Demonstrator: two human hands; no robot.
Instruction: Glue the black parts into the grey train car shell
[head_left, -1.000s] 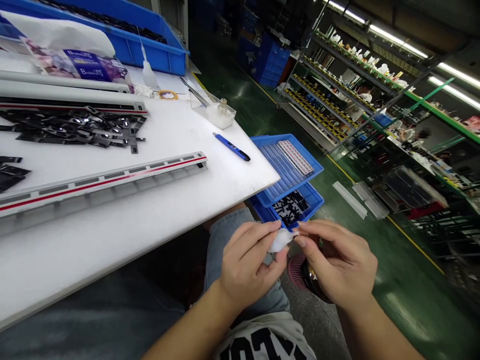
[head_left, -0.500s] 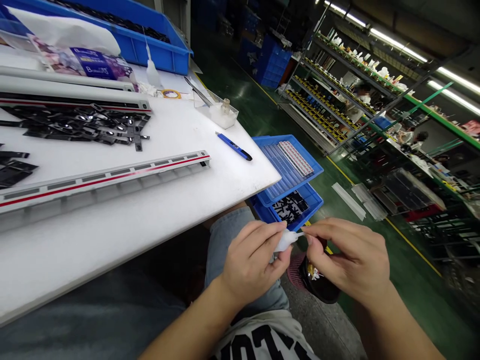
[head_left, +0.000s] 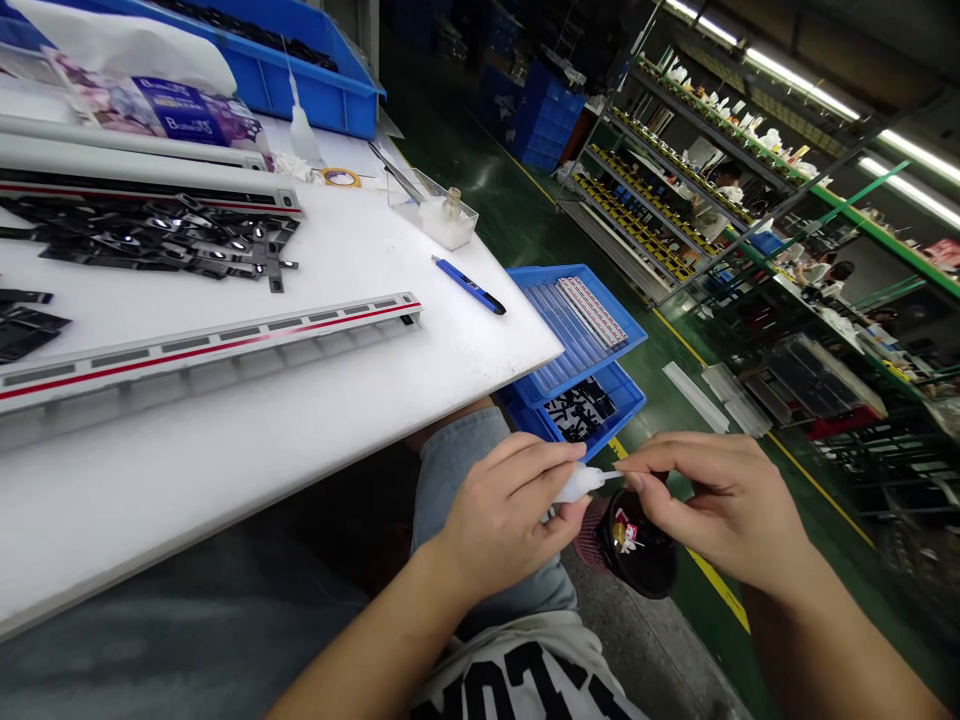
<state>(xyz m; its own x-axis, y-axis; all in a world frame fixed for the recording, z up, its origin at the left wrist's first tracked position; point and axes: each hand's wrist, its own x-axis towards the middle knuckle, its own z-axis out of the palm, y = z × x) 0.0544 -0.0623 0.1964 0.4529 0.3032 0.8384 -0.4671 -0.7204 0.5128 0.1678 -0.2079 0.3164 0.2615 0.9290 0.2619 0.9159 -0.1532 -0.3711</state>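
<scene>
A small white glue bottle (head_left: 577, 484) lies on its side in my left hand (head_left: 508, 510), whose fingers and thumb wrap round its body. Its thin nozzle points right, and my right hand (head_left: 716, 505) pinches the nozzle's tip between thumb and forefinger. Both hands are above my lap, off the table's front edge. On the white table (head_left: 360, 400) lies a long white train-car shell (head_left: 217, 345) with a red stripe and window openings. Further back, a heap of black plastic parts (head_left: 165, 235) lies in front of more striped shells (head_left: 150, 165).
A blue utility knife (head_left: 469, 285) lies near the table's right edge. Behind it are a clear tray (head_left: 450, 225), tape roll (head_left: 341, 178), second glue bottle (head_left: 302, 130), tissue pack (head_left: 165, 105) and blue bin (head_left: 352, 100). Stacked blue trays (head_left: 634, 345) and a waste bin (head_left: 652, 575) stand below right.
My right hand has shifted slightly right, and more of the nozzle shows between the hands. My left hand has moved a little right with the glue bottle. The waste bin's contents show more.
</scene>
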